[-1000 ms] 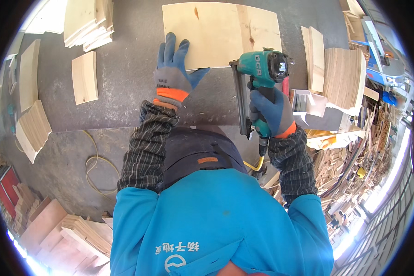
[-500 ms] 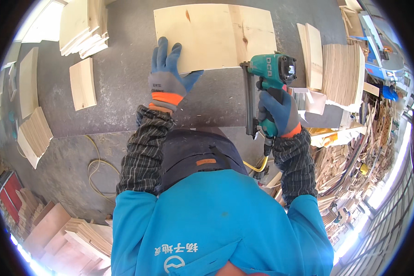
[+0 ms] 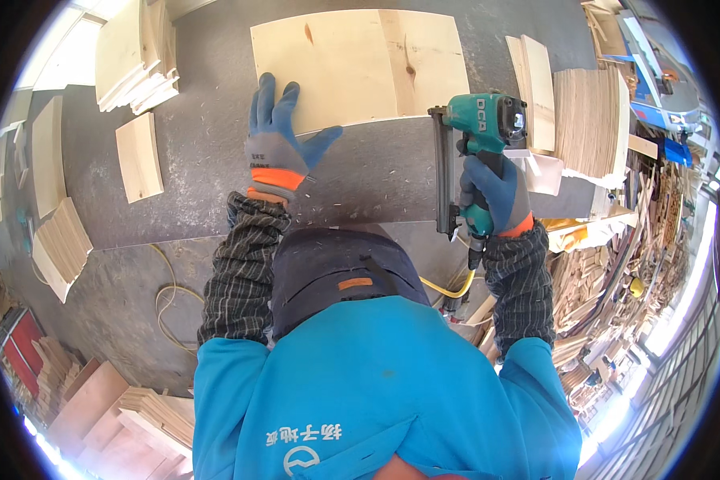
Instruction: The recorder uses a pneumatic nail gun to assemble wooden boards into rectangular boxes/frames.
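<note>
Pressing flat on the grey surface, the left hand spreads its blue-gloved fingers wide, grasping nothing, with the fingertips touching the near edge of the pale wooden panel that lies at the far side, knots showing in its grain. The right hand is clenched around the grip of the teal nail gun, whose long dark magazine runs back toward the person and whose head sits just at the panel's near right corner, seemingly touching or just off the wood; the exact contact is hard to tell from here. A yellow hose trails down from the tool's handle. By the look of it, this is the positioning step: panel steadied by the free hand, tool brought to the edge. The next move seems to call for the tool's nose sitting square on the wood and the left hand staying well apart from the firing line. Off to the left a small board lies alone, and stacked wood slats stand on the right beside the tool.
</note>
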Demonstrator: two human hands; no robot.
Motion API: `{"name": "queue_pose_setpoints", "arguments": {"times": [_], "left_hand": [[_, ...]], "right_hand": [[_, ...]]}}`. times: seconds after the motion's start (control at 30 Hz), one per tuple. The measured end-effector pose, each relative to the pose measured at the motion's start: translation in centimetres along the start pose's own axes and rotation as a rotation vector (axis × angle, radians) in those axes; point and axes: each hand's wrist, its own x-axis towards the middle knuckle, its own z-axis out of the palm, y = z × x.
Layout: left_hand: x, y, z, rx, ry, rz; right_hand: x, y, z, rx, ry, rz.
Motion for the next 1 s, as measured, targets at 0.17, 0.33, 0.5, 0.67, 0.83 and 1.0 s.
{"name": "queue_pose_setpoints", "arguments": {"times": [0.17, 0.33, 0.5, 0.67, 0.83, 1.0], "left_hand": [[0.1, 0.4, -0.3, 0.032, -0.008, 0.010], [0.1, 0.5, -0.1, 0.036, -0.025, -0.009], [0.1, 0.5, -0.2, 0.053, -0.033, -0.003], [0.1, 0.1, 0.2, 0.038, -0.023, -0.003], [-0.1, -0.3, 0.5, 0.025, -0.002, 0.007], [-0.1, -0.2, 0.6, 0.040, 0.012, 0.029]], "right_hand": [[0.6, 0.2, -0.3, 0.016, 0.001, 0.008], [0.6, 0.2, -0.4, -0.011, 0.012, 0.017], [0.1, -0.6, -1.5, -0.036, 0.002, -0.017], [0.2, -0.6, -4.0, -0.082, 0.020, -0.113], [0.5, -0.9, -3.6, -0.009, 0.045, -0.035], [1.4, -0.1, -3.6, -0.008, 0.039, -0.003]]}}
